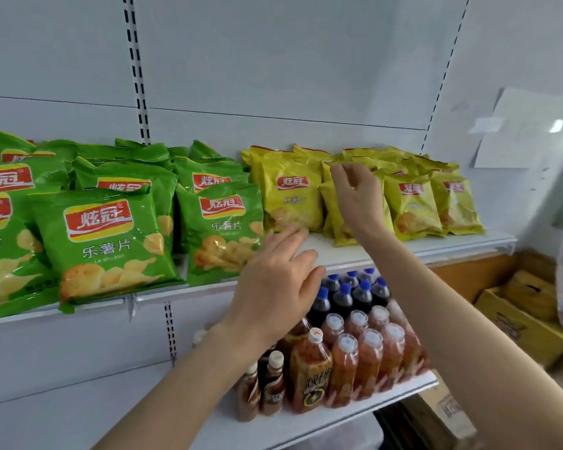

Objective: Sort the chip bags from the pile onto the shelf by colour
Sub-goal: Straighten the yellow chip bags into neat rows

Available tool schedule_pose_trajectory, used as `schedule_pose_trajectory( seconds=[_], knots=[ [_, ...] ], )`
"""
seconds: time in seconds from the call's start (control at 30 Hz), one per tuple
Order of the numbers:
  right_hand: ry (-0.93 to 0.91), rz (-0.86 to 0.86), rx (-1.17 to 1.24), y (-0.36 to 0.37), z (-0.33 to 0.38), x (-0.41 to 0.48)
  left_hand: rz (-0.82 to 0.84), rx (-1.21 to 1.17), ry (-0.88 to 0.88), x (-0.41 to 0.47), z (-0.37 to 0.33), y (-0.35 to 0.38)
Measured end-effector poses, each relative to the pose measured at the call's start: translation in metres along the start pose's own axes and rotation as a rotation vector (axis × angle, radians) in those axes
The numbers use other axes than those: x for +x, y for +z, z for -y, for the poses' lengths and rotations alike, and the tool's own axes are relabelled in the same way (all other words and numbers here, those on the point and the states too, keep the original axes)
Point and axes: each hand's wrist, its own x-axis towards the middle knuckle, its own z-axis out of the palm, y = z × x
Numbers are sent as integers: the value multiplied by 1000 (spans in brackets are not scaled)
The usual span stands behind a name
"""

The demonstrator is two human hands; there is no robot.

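Green chip bags [104, 241] fill the left part of the white shelf [452, 245], stacked and leaning. Yellow chip bags [413, 206] stand in a row on the right part. My right hand [358, 196] reaches into the yellow row and pinches the top edge of one upright yellow bag [333, 209], which rests on the shelf. My left hand [277, 280] hovers in front of the shelf edge with straight fingers and holds nothing. Its fingertips are near the spot where the rightmost green bag [225, 228] meets the first yellow bag [290, 196].
On the lower shelf stand several drink bottles [345, 345], some dark with blue caps and some orange-red. Yellow cardboard boxes [527, 319] sit on the floor at the right. A sheet of paper [517, 131] hangs on the right wall.
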Motion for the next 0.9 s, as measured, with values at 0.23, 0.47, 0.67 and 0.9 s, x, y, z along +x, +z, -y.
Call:
schedule_pose_trajectory(
  seconds=[0.23,0.47,0.67,0.9],
  knots=[
    [39,-72,-118,-90,-49,5,175,-145,-234,33,-41,39],
    [-39,22,-252,-161,-115,50,164,66,-406,83,-55,96],
    [18,153,-418,-207,-174,98,186,36,-626,106,-59,125],
    [11,377,-532,-203,-214,117,103,-108,-595,119,-61,139]
  ],
)
